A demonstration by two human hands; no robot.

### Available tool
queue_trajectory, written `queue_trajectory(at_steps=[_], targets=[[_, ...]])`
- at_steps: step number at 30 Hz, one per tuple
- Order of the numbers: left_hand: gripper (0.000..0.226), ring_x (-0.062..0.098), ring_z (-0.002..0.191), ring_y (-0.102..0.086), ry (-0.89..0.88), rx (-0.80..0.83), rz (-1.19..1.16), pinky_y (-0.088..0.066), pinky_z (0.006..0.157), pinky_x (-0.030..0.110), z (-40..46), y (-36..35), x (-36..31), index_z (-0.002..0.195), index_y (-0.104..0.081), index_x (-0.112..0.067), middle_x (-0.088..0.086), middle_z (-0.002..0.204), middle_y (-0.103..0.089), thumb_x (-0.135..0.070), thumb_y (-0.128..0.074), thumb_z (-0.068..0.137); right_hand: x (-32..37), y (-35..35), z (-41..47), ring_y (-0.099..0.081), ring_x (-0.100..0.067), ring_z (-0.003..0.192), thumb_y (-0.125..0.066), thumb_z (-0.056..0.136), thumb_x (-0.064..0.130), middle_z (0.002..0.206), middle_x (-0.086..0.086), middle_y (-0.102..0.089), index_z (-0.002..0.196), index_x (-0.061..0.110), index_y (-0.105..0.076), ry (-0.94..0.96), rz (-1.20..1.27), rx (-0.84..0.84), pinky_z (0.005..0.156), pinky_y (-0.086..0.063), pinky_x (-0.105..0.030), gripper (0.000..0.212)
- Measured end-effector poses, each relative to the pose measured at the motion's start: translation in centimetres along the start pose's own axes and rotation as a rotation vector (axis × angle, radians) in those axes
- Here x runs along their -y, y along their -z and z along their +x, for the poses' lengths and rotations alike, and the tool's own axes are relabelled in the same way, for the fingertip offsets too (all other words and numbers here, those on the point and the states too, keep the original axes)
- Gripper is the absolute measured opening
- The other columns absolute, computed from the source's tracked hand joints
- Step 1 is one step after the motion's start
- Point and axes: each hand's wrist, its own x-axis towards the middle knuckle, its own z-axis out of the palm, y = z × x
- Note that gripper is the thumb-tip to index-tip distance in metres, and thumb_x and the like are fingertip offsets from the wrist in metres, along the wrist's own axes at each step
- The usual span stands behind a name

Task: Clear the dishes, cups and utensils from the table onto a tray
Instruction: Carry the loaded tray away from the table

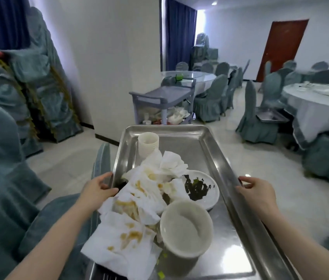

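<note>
The tray point(210, 158) is in your two hands, held out in front of you above the floor, well short of the grey cart point(162, 98) that stands ahead. Your left hand point(99, 188) grips the tray's left rim, thumb curled over the edge and onto the inside, fingers wrapped under it. Your right hand point(255, 190) grips the right rim the same way, thumb on top of the edge and fingers curled below.

On the tray, a stack of white cups point(148, 143) stands upright near the far left corner. A heap of stained paper napkins point(135, 205) fills the left and middle, spilling over the near left edge. A white plate point(202, 188) with dark green scraps on it lies right of the heap, partly tucked under the napkins. A larger white cup point(186, 229) sits at the near end, tilted toward you, touching the napkins on its left. The right side of the tray is bare metal.

The cart's lower shelf holds white dishes. Round tables with covered chairs stand further back and to the right; a stack of covered chairs point(28, 77) stands on your left.
</note>
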Motion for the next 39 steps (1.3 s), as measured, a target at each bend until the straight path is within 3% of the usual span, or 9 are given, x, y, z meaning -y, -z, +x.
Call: queue_trajectory(at_steps=[4,8,11,14,22,28,30,33,39], targets=[[0.068,-0.003,0.064,-0.067,-0.012,0.025,-0.028,-0.045,0.050,0.008,11.2,-3.4,-4.0,0.140,-0.045,-0.023,-0.020,0.066,-0.068,-0.011,-0.074,0.080,1.7,-1.2,10.8,-0.065,-0.009,0.070,-0.070,0.071,0.023,0.066,0.015,-0.067,0.105,0.027,-0.073,-0.029,0.010,-0.029,0.071,-0.049,-0.027,0.034],[0.069,-0.001,0.066,-0.067,-0.041,0.048,0.011,-0.045,0.057,0.019,23.1,-6.6,-6.9,0.141,-0.044,-0.026,-0.018,0.072,-0.070,-0.017,-0.075,0.080,3.0,-3.9,21.7,-0.059,0.002,0.063,-0.071,0.072,0.023,0.059,0.019,-0.064,0.105,0.028,-0.073,-0.025,0.020,-0.051,0.057,-0.041,-0.020,0.034],[0.067,-0.002,0.070,-0.067,-0.053,0.083,0.003,-0.047,0.062,0.022,33.5,-9.6,-8.9,0.139,-0.047,-0.026,-0.016,0.076,-0.073,-0.017,-0.075,0.079,3.7,-6.2,30.6,-0.058,0.000,0.065,-0.070,0.074,0.018,0.067,0.015,-0.065,0.111,0.025,-0.071,-0.043,0.008,-0.079,0.058,-0.041,-0.020,0.038],[0.067,0.015,0.084,-0.068,-0.066,0.080,-0.007,-0.052,0.080,0.035,43.7,-12.6,-11.5,0.136,-0.051,-0.022,0.001,0.093,-0.072,-0.015,-0.078,0.075,4.5,-8.1,38.9,-0.054,0.006,0.065,-0.070,0.075,0.018,0.067,0.018,-0.061,0.116,0.025,-0.069,-0.068,0.019,-0.116,0.057,-0.039,-0.016,0.042],[0.060,0.006,0.067,-0.066,-0.095,0.127,0.045,-0.045,0.053,0.020,66.6,-21.1,-19.8,0.129,-0.051,-0.029,-0.006,0.082,-0.066,-0.021,-0.079,0.076,4.8,-12.2,61.6,-0.058,-0.005,0.070,-0.072,0.078,0.022,0.076,0.011,-0.065,0.116,0.026,-0.068,-0.125,0.027,-0.195,0.062,-0.039,-0.025,0.039],[0.062,0.027,0.093,-0.064,-0.002,0.092,0.006,-0.051,0.089,0.044,82.6,-26.8,-23.6,0.131,-0.049,-0.018,0.013,0.108,-0.063,-0.015,-0.078,0.076,6.2,-17.3,81.6,-0.055,0.007,0.066,-0.076,0.073,0.020,0.066,0.025,-0.058,0.110,0.023,-0.072,-0.051,0.055,-0.189,0.058,-0.041,-0.019,0.037],[0.061,0.026,0.098,-0.063,0.025,0.081,-0.013,-0.050,0.093,0.047,87.6,-27.5,-24.7,0.130,-0.049,-0.017,0.014,0.113,-0.062,-0.013,-0.078,0.076,7.5,-19.2,87.8,-0.056,0.004,0.066,-0.078,0.072,0.020,0.072,0.016,-0.067,0.110,0.022,-0.072,-0.036,0.056,-0.160,0.059,-0.042,-0.020,0.038],[0.055,0.020,0.093,-0.061,0.038,0.028,-0.053,-0.051,0.091,0.045,95.4,-27.6,-26.1,0.128,-0.051,-0.012,0.012,0.110,-0.062,-0.008,-0.075,0.078,9.6,-22.5,96.0,-0.061,-0.005,0.072,-0.077,0.074,0.018,0.093,0.000,-0.074,0.113,0.020,-0.071,-0.059,0.076,-0.108,0.065,-0.045,-0.023,0.040],[0.044,0.023,0.077,-0.064,0.002,0.002,-0.007,-0.048,0.068,0.031,113.3,-26.6,-28.6,0.126,-0.052,-0.015,0.011,0.085,-0.069,-0.008,-0.068,0.085,13.3,-31.2,110.9,-0.057,-0.001,0.068,-0.076,0.077,0.016,0.095,-0.005,-0.071,0.117,0.016,-0.068,-0.086,0.138,-0.068,0.057,-0.041,-0.019,0.041]])
